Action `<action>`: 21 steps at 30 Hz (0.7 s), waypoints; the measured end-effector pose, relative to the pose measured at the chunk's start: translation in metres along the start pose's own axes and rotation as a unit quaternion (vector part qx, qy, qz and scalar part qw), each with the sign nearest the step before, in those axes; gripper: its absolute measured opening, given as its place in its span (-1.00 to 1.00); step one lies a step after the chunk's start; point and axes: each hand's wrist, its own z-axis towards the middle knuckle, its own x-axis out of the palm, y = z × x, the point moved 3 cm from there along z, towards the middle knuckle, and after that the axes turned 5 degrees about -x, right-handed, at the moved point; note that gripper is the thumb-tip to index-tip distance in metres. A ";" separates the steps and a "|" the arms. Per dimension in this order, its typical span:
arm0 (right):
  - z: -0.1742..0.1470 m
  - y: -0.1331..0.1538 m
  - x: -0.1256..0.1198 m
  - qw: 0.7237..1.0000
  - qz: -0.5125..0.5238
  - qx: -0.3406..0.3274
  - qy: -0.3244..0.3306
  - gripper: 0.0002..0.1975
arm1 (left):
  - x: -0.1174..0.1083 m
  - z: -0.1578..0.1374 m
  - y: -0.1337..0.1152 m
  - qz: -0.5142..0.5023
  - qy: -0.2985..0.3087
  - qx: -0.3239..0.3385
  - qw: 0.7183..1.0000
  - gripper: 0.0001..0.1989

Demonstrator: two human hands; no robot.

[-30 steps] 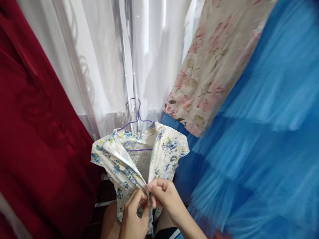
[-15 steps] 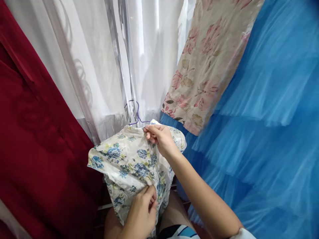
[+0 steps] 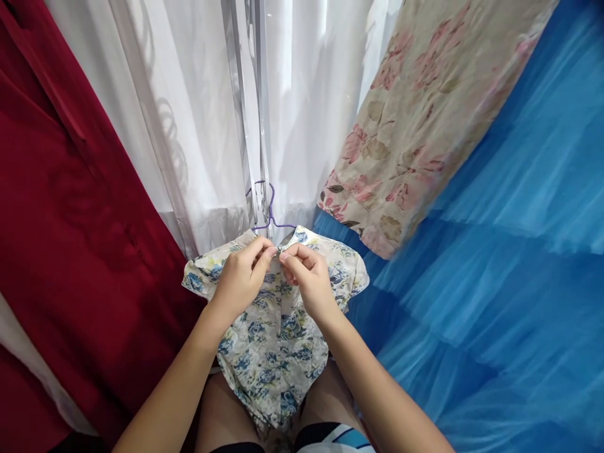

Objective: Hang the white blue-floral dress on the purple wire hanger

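Observation:
A white blouse (image 3: 264, 340) with blue and yellow flowers hangs in front of me on a purple wire hanger (image 3: 272, 211). At its neckline, my left hand (image 3: 243, 274) pinches one side of the collar opening between thumb and fingers. My right hand (image 3: 309, 277) pinches the other side, its fingertips almost meeting those of the left. Between the fingertips a small bit of the collar edge shows, too small to make out. The front of the blouse falls straight below both hands, over my lap.
Red cloth (image 3: 85, 264) hangs on the left and a tiered blue tulle skirt (image 3: 509, 283) on the right. A beige garment with pink flowers (image 3: 406, 145) hangs before the tulle. White curtains (image 3: 302, 113) cover the back, with pale straps (image 3: 257, 113) running down to the hanger.
My left hand has moved up from the lower front of the blouse to the neckline, beside my right hand. The blouse now hangs straighter and faces me squarely.

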 end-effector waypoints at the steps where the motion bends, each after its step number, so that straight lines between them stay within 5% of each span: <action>1: 0.001 -0.007 0.000 1.000 0.010 -0.006 -0.012 -0.80 | 0.003 0.002 0.000 0.010 -0.010 0.007 1.000 -0.79; 5: -0.007 -0.034 -0.004 0.997 -0.044 -0.039 -0.041 -0.79 | -0.005 0.007 0.000 -0.056 -0.100 0.003 0.993 -0.82; 9: -0.033 -0.041 -0.015 0.992 -0.121 -0.031 -0.028 -0.77 | -0.050 0.014 0.016 -0.139 -0.216 -0.010 0.966 -0.82; 15: -0.074 -0.042 -0.015 0.988 -0.149 0.016 0.039 -0.77 | -0.105 -0.022 0.110 -0.254 -0.340 -0.124 0.897 -0.81; 18: -0.090 -0.052 -0.008 0.986 -0.136 0.063 0.068 -0.80 | -0.091 -0.061 0.163 -0.340 -0.381 -0.217 0.832 -0.79; 21: -0.102 -0.069 -0.019 0.989 -0.118 0.082 0.031 -0.78 | -0.049 -0.100 0.193 -0.408 -0.358 -0.322 0.775 -0.75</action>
